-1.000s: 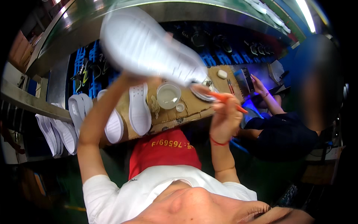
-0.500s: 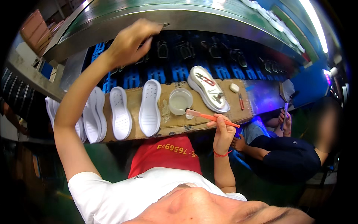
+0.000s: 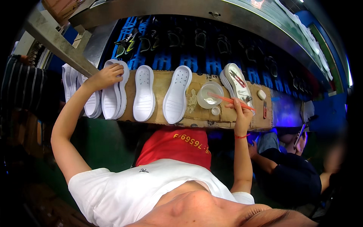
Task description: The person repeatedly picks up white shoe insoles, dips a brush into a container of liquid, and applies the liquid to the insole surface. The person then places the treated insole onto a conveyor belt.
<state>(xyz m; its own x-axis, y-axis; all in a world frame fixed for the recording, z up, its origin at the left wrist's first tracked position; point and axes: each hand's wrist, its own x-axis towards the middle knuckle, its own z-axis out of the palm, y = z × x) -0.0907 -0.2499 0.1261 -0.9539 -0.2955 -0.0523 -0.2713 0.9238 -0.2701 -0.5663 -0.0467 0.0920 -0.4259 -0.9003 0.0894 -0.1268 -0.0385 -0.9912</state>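
Observation:
My left hand (image 3: 109, 76) is on the toe end of a stacked pair of white shoe soles (image 3: 110, 103), fingers curled over the upper one's rim. In my right hand (image 3: 242, 112) is an orange-handled brush (image 3: 230, 100), like a toothbrush, pinched by its handle. The brush's head dips into a round clear plastic tub (image 3: 204, 103) of pale liquid. Two single white soles, a left one (image 3: 144, 96) and a right one (image 3: 177, 94), lie between my hands. Beyond my right hand, another sole (image 3: 229, 80) holds small red-handled tools (image 3: 237, 78).
Cardboard (image 3: 193, 120) covers the bench. More white soles (image 3: 70, 81) stand far left; a small cap (image 3: 215, 111), white block (image 3: 261, 94) and red-handled snips (image 3: 265, 109) lie rightward. Behind runs a rack with dark shoe uppers (image 3: 200, 37) under a metal ledge (image 3: 162, 8). A co-worker (image 3: 289, 166) sits right.
My left hand has come down from beside the metal ledge onto the stacked soles. The brush head has moved from beside the tub into it. The whole view has shifted.

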